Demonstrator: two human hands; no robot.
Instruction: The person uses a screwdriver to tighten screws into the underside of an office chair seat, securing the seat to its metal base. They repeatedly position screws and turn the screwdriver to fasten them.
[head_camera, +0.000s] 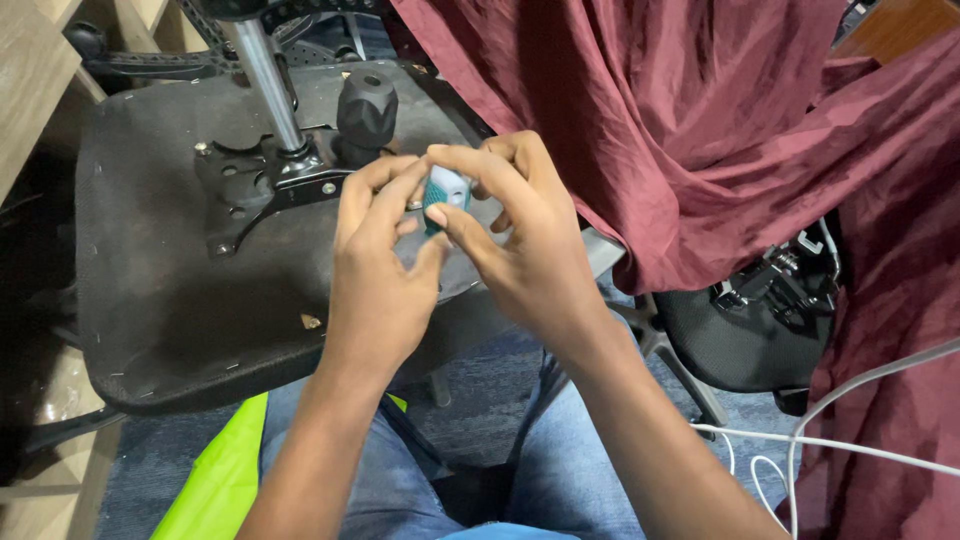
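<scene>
Head view — left hand (375, 270) and right hand (520, 235) both pinch small teal-white object (444, 192) | mostly hidden by fingers

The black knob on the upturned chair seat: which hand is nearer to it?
Left. The left hand lies just below and beside the black knob; the right hand is further to its right, both holding a small teal object.

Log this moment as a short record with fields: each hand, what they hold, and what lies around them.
left hand: fingers pinch the small teal and white object
right hand: fingertips grip the same object from the other side
surface below: upturned chair seat, underside up
on seat: metal post, black knob
right side: maroon cloth, white cables
lap: blue jeans
</scene>
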